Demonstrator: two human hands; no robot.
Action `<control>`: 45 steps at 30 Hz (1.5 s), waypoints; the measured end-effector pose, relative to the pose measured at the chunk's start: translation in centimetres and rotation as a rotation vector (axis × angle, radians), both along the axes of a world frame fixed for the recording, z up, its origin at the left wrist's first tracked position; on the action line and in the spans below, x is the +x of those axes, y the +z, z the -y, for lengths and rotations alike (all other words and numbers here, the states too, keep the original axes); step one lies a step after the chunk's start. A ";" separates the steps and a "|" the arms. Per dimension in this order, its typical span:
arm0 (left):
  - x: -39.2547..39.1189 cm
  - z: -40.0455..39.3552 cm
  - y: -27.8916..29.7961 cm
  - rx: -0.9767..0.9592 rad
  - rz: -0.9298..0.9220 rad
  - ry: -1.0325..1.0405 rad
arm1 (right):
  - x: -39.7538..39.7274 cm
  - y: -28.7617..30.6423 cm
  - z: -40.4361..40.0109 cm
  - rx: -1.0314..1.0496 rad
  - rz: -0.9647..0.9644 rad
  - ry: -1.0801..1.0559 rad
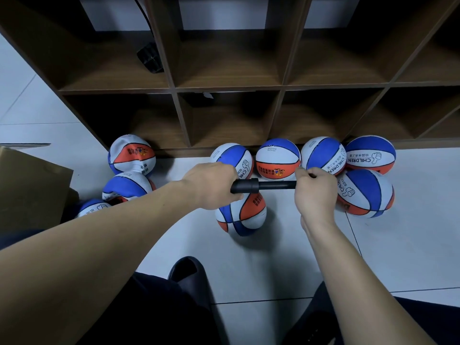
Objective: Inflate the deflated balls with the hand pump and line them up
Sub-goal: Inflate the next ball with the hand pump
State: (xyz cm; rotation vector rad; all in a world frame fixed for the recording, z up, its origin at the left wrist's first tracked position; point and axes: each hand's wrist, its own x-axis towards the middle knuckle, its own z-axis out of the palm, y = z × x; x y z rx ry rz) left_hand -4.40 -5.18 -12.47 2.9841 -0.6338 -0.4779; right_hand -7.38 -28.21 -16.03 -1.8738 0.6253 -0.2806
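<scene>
A black hand pump [261,186] lies level between my hands above the floor. My left hand [211,185] grips its thicker end and my right hand [315,192] grips the thin end. Directly below the pump sits a red, white and blue ball [242,215] on the tiles. Several round balls of the same colours stand along the shelf base, such as one in the middle [277,158] and one at the far right [371,155]. Dented, soft-looking balls lie at the left, one by the shelf [132,155] and one nearer me [128,186].
A dark wooden cubby shelf [231,88] runs across the back. A cardboard box [32,188] stands at the left edge. My dark slipper [189,275] and knees fill the bottom. Pale floor tiles [388,247] lie open at the right.
</scene>
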 end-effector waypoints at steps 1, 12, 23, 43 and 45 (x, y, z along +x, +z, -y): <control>0.0 0.1 0.0 -0.007 0.003 -0.001 | -0.1 0.2 -0.5 -0.004 0.007 0.011; -0.7 1.0 0.0 -0.015 0.017 -0.037 | -1.7 0.4 -5.2 0.052 -0.011 0.152; -0.2 0.8 0.4 -0.019 -0.027 -0.062 | -1.2 0.6 -4.1 0.127 -0.060 0.174; 0.0 -0.4 0.2 0.046 0.048 -0.050 | -0.9 -0.7 -2.5 0.115 -0.019 0.020; -0.1 -0.2 0.3 0.044 0.050 -0.056 | -1.3 -0.4 -3.3 0.123 -0.014 0.047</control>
